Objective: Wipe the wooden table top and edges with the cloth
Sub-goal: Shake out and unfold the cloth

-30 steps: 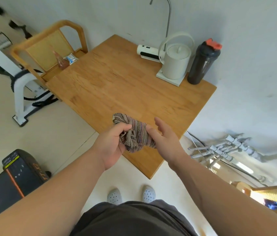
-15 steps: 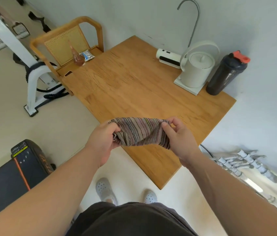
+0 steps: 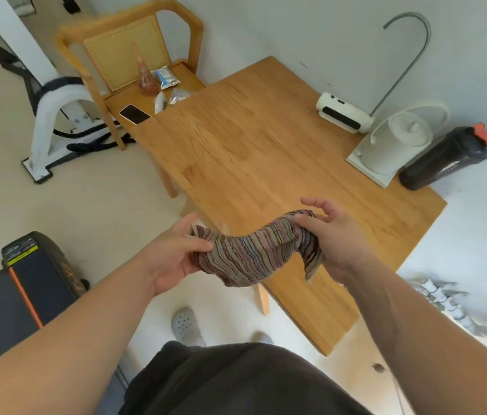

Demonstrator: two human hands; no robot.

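Far left, low: black machine (image 3: pixel 26 295) with an orange stripe. Yellow-green label (image 3: pixel 20 255) on top, print too small to read; orange lettering on the side, blurred. Behind it, white exercise frame (image 3: pixel 45 127) standing on the floor.

Next, wooden chair (image 3: pixel 130 46) drawn up at the table's far-left end. On its seat a phone (image 3: pixel 134 114), face up, and a blue-and-white packet (image 3: pixel 165 77), wording illegible.

Centre: left hand (image 3: pixel 170 260) pinching the left end of the striped cloth (image 3: pixel 251 254), thumb on top, fingers curled beneath. Held in the air, sagging, over the near-left edge of the wooden table (image 3: pixel 266 151) and hiding part of that edge. Right hand (image 3: pixel 336 244) grasping the other end with thumb and lower fingers, forefinger lifted free.

Far right, along the wall: white gadget (image 3: pixel 342 113) lying on the table top, white kettle (image 3: pixel 401 142) on its base, black bottle (image 3: pixel 446 160) with an orange-red cap just beside the kettle, pale markings unreadable.
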